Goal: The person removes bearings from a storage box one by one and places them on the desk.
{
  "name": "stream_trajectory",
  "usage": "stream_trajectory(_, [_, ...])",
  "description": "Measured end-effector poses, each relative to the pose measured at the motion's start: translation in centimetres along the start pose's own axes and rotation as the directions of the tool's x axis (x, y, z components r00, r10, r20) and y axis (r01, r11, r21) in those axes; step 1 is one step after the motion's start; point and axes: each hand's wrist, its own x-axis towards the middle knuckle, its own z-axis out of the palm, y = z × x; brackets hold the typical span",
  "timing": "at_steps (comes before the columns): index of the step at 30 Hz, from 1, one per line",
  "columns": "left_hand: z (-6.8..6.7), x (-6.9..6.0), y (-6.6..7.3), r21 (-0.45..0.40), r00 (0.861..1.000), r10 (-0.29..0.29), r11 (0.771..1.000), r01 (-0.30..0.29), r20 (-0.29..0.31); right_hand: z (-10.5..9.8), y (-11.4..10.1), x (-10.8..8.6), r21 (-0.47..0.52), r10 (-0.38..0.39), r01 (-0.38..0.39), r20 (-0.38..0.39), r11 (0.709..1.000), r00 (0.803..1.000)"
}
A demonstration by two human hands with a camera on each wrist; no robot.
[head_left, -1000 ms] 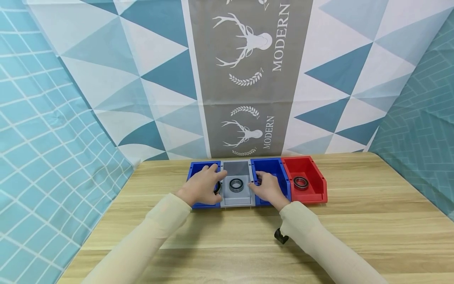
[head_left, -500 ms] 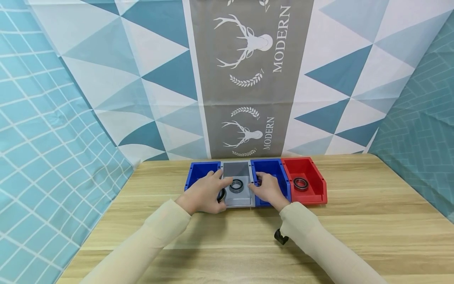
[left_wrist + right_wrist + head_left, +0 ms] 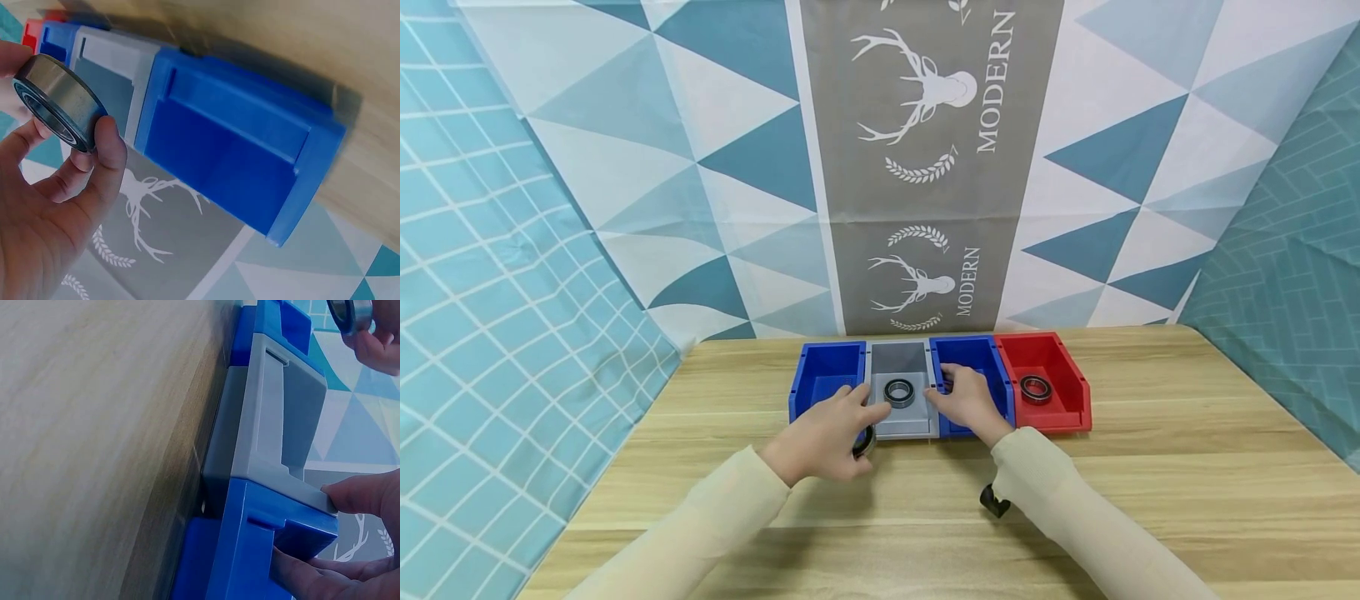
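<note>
Steel is gleaming on the bearing (image 3: 65,87) the left grip (image 3: 820,433) is pinching above the counter (image 3: 925,517), near the leftmost bin (image 3: 829,360); the right grip (image 3: 964,398) is clasping the right edge (image 3: 284,495) of the grey bin (image 3: 898,357). A second ring (image 3: 888,394) is lying inside it.

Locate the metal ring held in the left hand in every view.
Head: the ring is just below centre, in the left hand.
Left wrist: the ring, upper left.
Right wrist: the ring, upper right, cut by the top edge.
Shared landmark: the gray bin.
</note>
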Motion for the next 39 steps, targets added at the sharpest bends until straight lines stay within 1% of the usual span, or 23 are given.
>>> stream_trajectory(5, [0.5,-0.7,0.2,-0.002,0.999,0.034,0.999,-0.034,-0.009,0.0,0.0,0.0,-0.003,0.004,-0.004,-0.003,1.000,1.000])
stream_trajectory(9, [0.9,-1.2,0.5,0.004,0.999,0.052,0.999,-0.052,-0.002,0.1,0.0,0.1,-0.006,0.004,-0.004,-0.007,1.000,1.000])
stream_trajectory(13, [1.2,-1.6,0.9,-0.008,0.998,0.062,0.998,-0.062,0.021,0.1,0.0,0.1,-0.010,0.000,0.000,-0.013,1.000,1.000])
stream_trajectory(18, [1.6,-2.0,1.3,-0.002,0.996,0.077,0.997,-0.077,0.040,0.1,0.1,0.1,-0.009,0.000,0.000,-0.015,1.000,1.000])
stream_trajectory(25, [2.2,-2.5,1.6,-0.013,0.993,0.070,0.997,-0.070,0.090,0.2,0.2,0.2,-0.002,-0.001,0.001,-0.011,1.000,1.000])
stream_trajectory(33, [3.0,-3.0,1.9,-0.034,0.987,0.082,0.996,-0.078,0.137,0.1,0.1,0.0,0.003,-0.002,0.002,-0.007,1.000,1.000])
stream_trajectory(36, [3.2,-3.2,2.0,-0.030,0.985,0.103,0.995,-0.099,0.139,0.1,0.1,0.0,0.002,-0.007,0.007,-0.008,1.000,1.000])
stream_trajectory(39, [3.4,-3.4,2.1,-0.028,0.983,0.139,0.990,-0.137,0.121,0.0,0.1,0.0,0.000,-0.012,0.012,-0.010,1.000,1.000])
